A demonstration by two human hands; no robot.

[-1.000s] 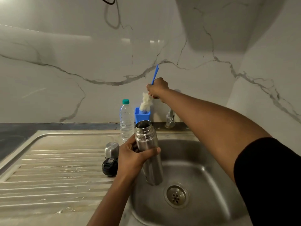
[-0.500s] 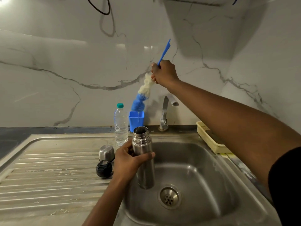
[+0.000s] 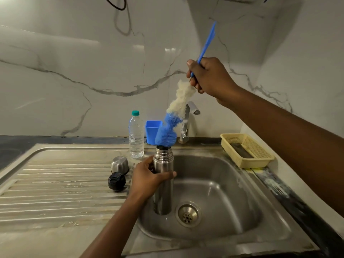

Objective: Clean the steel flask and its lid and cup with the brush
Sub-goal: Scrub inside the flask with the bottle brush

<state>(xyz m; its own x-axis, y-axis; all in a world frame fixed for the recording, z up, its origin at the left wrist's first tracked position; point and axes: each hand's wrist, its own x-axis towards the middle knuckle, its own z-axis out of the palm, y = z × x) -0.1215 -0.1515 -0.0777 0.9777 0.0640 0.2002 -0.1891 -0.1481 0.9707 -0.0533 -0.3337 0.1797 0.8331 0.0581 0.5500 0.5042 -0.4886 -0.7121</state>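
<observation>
Upright in the sink [image 3: 232, 187], the steel flask [image 3: 162, 199] is steadied by the left hand [image 3: 149, 180], grip wrapped round its middle; it looks smooth, rigid and likely slippery when wet. The right hand [image 3: 209, 77], grip curled tight, holds the brush [image 3: 166, 134] by its thin handle, soft head at the flask's mouth.

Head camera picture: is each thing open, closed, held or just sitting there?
Steel flask: open, upright, held by left hand.
Blue-and-white bottle brush: tip at flask mouth, gripped by right hand.
Round black lid: off, lying on drainboard.
Small steel cup: upside down on drainboard.
Clear plastic water bottle: capped, upright.
</observation>
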